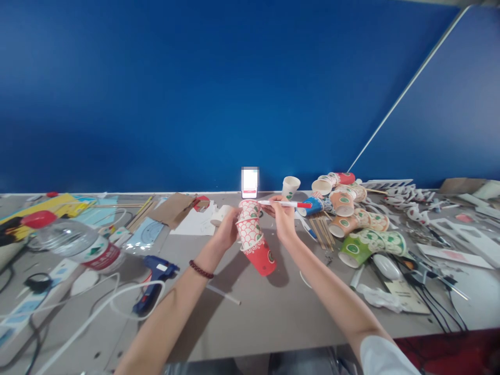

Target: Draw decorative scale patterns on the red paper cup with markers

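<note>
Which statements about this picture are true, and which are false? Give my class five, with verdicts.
1. The right hand holds a pen. True.
2. The left hand holds a glue gun. False: the left hand holds a stack of paper cups; the glue gun lies on the table.
3. A phone stands near the blue wall. True.
4. The bracelet is on the right wrist. False: the bracelet is on the left wrist.
5. The plastic bottle is left of the glue gun. True.
</note>
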A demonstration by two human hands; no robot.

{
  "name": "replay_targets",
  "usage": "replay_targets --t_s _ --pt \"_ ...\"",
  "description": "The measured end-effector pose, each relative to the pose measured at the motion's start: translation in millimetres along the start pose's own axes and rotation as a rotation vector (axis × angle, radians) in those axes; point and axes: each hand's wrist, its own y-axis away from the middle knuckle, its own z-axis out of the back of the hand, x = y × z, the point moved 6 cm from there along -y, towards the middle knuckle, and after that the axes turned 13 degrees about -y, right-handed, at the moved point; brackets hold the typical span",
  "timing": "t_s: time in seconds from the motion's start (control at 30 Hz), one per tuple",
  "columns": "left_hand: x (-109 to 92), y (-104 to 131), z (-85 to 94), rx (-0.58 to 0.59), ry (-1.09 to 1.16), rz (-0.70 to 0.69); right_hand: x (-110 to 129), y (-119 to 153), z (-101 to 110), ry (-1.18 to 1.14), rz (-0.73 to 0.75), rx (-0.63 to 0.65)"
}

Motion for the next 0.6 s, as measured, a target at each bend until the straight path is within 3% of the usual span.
replay_targets --t_s 0.4,0.6 --pt "12.0 -5.9 9.2 -0.086 -0.118 0.052 -4.7 2.3 -4.8 0.051 -0.025 0.046" --pt "12.2 -6.8 8.4 -0.035 -0.217 -0.004 -5.1 2.9 -8.3 0.1 -0.029 0.124"
